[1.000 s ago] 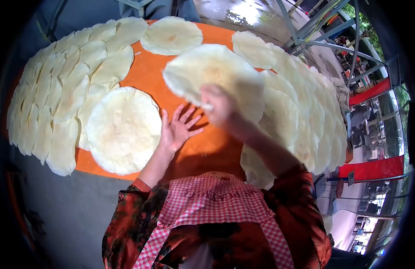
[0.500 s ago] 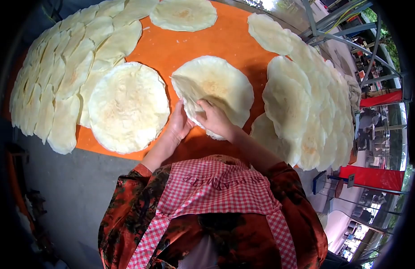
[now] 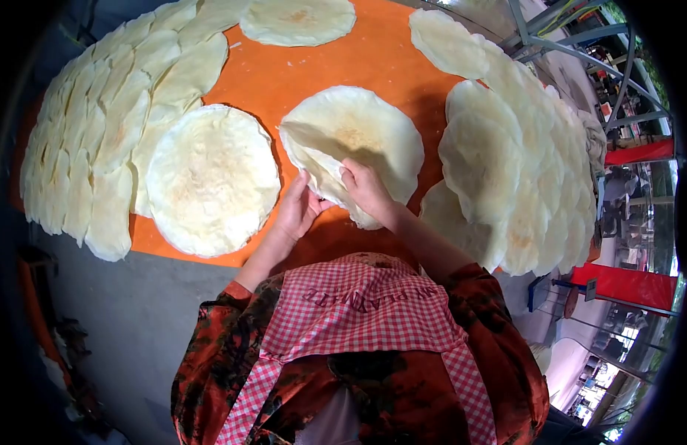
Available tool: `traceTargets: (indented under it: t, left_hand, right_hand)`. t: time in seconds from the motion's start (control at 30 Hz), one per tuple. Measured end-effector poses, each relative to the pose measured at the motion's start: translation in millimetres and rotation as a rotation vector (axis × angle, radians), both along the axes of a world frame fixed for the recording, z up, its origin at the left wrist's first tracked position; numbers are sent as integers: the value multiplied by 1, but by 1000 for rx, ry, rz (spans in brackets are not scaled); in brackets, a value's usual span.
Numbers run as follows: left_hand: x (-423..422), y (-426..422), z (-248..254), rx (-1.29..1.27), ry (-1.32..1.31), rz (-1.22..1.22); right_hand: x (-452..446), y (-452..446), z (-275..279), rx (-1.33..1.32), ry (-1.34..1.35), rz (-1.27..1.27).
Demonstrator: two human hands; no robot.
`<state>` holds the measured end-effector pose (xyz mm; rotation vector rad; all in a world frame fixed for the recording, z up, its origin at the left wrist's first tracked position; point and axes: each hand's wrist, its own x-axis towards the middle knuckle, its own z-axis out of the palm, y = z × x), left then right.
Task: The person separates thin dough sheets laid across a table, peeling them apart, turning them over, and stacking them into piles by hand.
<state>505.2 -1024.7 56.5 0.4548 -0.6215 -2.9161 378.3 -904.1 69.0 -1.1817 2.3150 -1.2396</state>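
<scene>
A pale round flatbread [image 3: 377,130] lies in front of me on the orange table [image 3: 280,78], with its near left edge lifted and curled inward. My left hand [image 3: 300,211] grips that raised edge from the outside, its thumb on top and some fingers hidden below. On the inner side, my right hand [image 3: 364,189] pinches the lifted sheet near its front edge. Whether one sheet or more is between the fingers, I cannot tell. Just left of my left hand rests a thick round stack of flatbreads [image 3: 214,178].
Overlapping flatbreads [image 3: 117,122] cover the table's left end, and more overlapping flatbreads [image 3: 499,170] cover the right. Another round flatbread [image 3: 297,18] lies at the far edge. Metal frame bars [image 3: 603,67] stand beyond the right side. Grey floor [image 3: 165,311] shows below the table.
My right hand has shifted slightly right, and the lifted edge of the flatbread now stands out more between my hands. The whole view has moved a little.
</scene>
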Motion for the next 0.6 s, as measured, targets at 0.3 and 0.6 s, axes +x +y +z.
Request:
traceTargets:
  t: [0.3,0.6]
  left_hand:
    - [-8,9,-9,-561,-319,95]
    - [-12,4,-53,-1124,-428,293]
  right_hand:
    - [16,-1,12,96,63,51]
    - [4,-22,12,345,83,-18]
